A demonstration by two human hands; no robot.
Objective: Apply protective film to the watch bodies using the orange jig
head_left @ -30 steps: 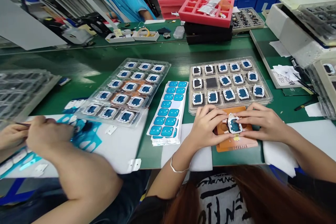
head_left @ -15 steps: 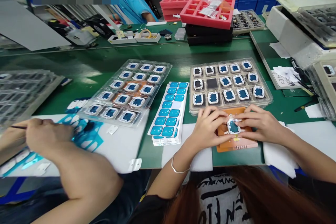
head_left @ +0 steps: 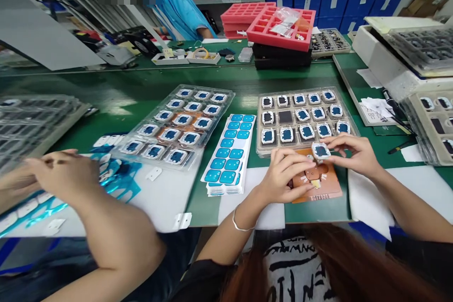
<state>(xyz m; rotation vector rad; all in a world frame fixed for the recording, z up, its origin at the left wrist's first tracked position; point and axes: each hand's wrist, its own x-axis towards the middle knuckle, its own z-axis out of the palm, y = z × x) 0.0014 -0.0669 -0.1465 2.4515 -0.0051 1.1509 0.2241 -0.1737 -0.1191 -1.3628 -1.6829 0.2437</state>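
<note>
My right hand [head_left: 356, 153] pinches a small white squarish frame with a dark-blue face [head_left: 321, 151], which looks like a watch case, between thumb and fingers. It is raised over an orange card [head_left: 331, 191] with a cartoon print, at the front edge of a clear tray [head_left: 309, 148]. Over the card's left part, my left hand [head_left: 286, 177] has its fingers spread and bent, apart from the frame; nothing shows in its grip. Rows of similar frames fill most pockets of the tray. Left of my left hand lies a stack of blue sticker sheets [head_left: 231, 153].
A second tray of frames [head_left: 200, 155] lies left of the stickers. Another person's hands [head_left: 67, 174] work at the left over blue film [head_left: 123, 181]. Red foam trays [head_left: 281, 33] stand at the back; a white box [head_left: 385, 52] and more trays [head_left: 426, 127] occupy the right.
My right hand has lifted the frame up and slightly right, off the orange card. My left hand has let go of it and stays over the card. The view has tilted slightly.
</note>
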